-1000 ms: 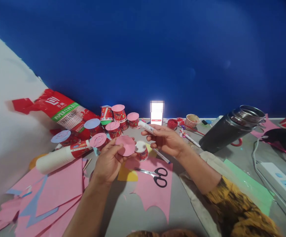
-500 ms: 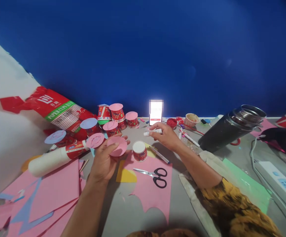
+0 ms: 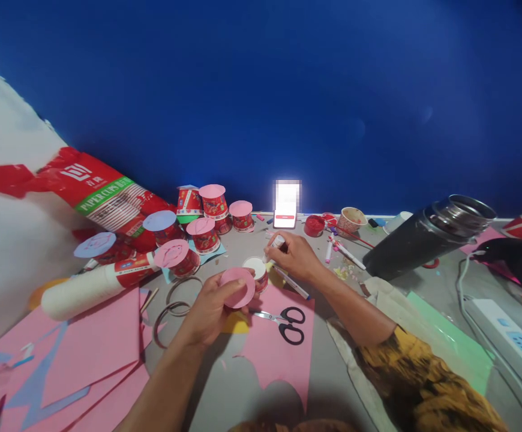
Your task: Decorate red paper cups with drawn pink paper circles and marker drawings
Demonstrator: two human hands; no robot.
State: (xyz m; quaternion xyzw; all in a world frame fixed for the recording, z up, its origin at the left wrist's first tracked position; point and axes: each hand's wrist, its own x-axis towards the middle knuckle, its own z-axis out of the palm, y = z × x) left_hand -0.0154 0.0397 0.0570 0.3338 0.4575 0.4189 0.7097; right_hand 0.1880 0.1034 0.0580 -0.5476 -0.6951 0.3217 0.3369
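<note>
My left hand (image 3: 209,309) pinches a round pink paper disc (image 3: 246,295) between thumb and fingers. Right behind the disc stands an upturned red paper cup (image 3: 252,264) with a white bottom, partly covered by it. My right hand (image 3: 297,257) grips a small white tube (image 3: 278,241) that looks like a glue stick, tilted, just right of the cup. Under the right hand lies a marker pen (image 3: 296,288). Black-handled scissors (image 3: 283,325) rest on a cut pink sheet (image 3: 283,366) in front of both hands.
Several red cups topped with paper discs (image 3: 212,204) stand back left, by a bag of paper cups (image 3: 108,198). Pink sheets (image 3: 94,348) pile up at left. A lit phone (image 3: 285,207) leans at the wall. A dark flask (image 3: 416,243) and power strip (image 3: 508,333) lie right.
My left hand has moved right with the pink disc, up to the upturned cup. My right hand has lifted the white tube, tilted it up and drawn it nearer the cup.
</note>
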